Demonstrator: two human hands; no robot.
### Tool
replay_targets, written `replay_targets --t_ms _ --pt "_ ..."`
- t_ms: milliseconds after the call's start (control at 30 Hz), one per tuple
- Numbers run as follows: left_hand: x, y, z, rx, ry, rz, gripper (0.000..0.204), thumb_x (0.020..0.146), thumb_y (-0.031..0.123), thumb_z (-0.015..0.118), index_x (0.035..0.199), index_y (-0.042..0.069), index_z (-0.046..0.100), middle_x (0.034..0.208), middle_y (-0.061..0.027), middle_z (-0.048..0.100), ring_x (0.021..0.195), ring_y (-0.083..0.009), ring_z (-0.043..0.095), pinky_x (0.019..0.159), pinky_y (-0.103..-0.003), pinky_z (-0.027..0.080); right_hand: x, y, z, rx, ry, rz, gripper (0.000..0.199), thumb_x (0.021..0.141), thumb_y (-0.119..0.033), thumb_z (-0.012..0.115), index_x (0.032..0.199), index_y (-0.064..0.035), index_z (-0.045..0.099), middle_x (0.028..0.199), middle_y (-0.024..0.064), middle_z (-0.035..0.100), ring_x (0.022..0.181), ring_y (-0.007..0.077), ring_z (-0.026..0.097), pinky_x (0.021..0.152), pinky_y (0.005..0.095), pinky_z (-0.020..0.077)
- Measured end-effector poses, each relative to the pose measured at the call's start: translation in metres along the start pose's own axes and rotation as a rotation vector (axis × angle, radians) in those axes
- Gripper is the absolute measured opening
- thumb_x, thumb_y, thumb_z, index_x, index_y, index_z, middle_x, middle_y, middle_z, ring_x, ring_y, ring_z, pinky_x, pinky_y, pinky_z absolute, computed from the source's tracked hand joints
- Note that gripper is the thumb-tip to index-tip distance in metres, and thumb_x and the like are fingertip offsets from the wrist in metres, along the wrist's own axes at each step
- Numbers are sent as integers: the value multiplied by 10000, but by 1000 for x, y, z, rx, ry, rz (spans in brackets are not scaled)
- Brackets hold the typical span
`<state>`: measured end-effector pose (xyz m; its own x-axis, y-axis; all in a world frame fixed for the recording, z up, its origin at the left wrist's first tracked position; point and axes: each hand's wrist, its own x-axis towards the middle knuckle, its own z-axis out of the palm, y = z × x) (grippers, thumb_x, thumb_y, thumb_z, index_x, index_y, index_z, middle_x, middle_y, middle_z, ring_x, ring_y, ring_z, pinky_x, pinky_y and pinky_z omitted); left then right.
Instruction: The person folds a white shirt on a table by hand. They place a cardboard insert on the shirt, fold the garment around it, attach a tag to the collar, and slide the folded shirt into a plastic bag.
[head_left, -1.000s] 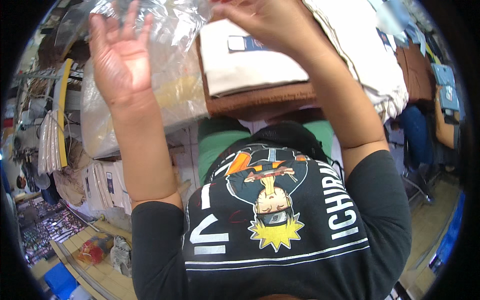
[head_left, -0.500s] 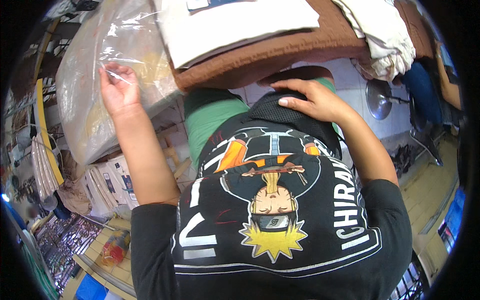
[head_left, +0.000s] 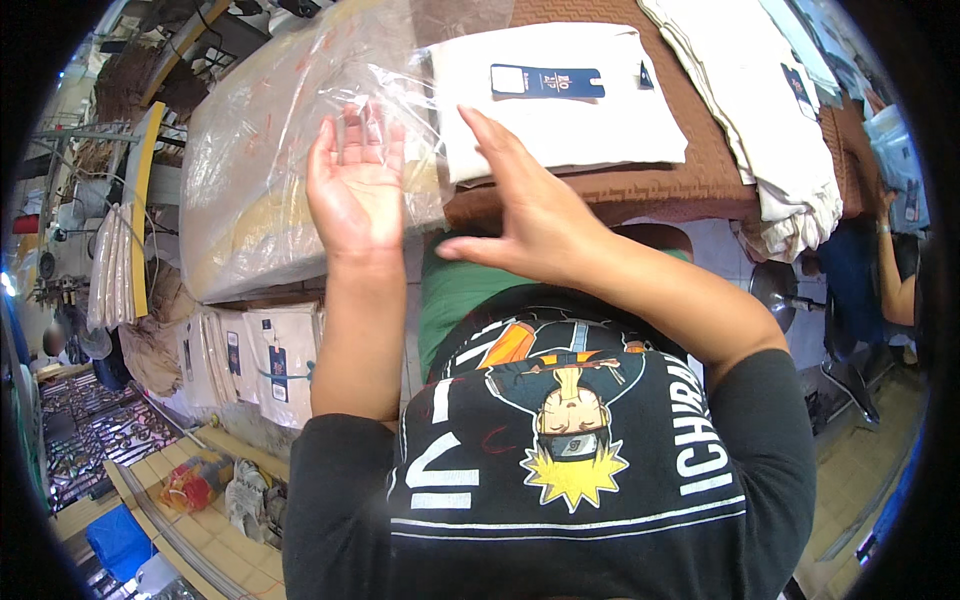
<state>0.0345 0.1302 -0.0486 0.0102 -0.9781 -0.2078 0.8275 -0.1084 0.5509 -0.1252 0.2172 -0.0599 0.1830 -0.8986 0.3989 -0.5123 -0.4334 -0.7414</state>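
My left hand (head_left: 358,190) is palm up with its fingers stretched out beside a large sheet of clear plastic (head_left: 265,170). Thin clear film crosses its fingertips, and I cannot tell whether it is a separate bag. Between that hand and a folded white garment (head_left: 560,130) hovers my right hand (head_left: 545,205), thumb and fingers apart, nothing in it. The garment lies flat with a dark blue tag (head_left: 548,82) on top. Under it is a brown textured cloth (head_left: 610,195) over the work surface.
Loose off-white garments (head_left: 745,120) hang over the cloth's right edge. At the lower left stand packed garments (head_left: 275,365) with blue tags. A metal stool (head_left: 775,295) is at the right, near another person's arm (head_left: 893,260) and a light blue garment (head_left: 890,150).
My right hand has left my lap and risen toward the folded garment. My left hand has opened out and now sits further right in view. The view has shifted, showing more of the garment.
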Motion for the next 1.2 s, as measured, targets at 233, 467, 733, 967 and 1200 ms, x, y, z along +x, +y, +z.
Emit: replay_targets --t_ms 233,467,733,967,1200 --pt "-43 2 -10 339 -254 70 550 935 249 476 1387 -7 294 1381 -137 391 1257 -270 417 1051 -433 323 64 27 -2 -122 428 -231 110 760 -82 628 865 -49 634 855 112 643 849 307 604 780 403 462" --pt "-53 73 -17 2220 -632 -476 626 838 277 661 1353 25 409 1210 -163 545 1083 -235 565 958 -319 385 61 28 -35 -400 264 -427 131 727 -34 657 854 -66 647 843 74 643 857 263 601 792 382 454" --pt "-28 23 21 1854 -689 943 331 779 208 710 1033 13 627 837 -109 628 801 -250 620 718 -328 492 55 2 -32 -348 161 -408 294 725 -75 695 1011 -66 628 989 94 626 976 284 577 861 376 442" --pt "86 66 28 1645 -690 -76 241 859 271 635 1037 114 676 887 -11 674 764 -111 595 684 -263 459 -21 23 -88 -138 191 172 462 760 -219 722 1174 -65 585 1167 124 599 1083 266 569 931 366 441" --pt "118 158 129 1833 -13 1274 289 850 369 616 1012 147 702 910 -56 703 797 -171 652 740 -298 483 -24 54 -135 -320 246 350 378 820 -230 684 1152 -68 609 1139 110 621 1070 224 586 931 347 443"
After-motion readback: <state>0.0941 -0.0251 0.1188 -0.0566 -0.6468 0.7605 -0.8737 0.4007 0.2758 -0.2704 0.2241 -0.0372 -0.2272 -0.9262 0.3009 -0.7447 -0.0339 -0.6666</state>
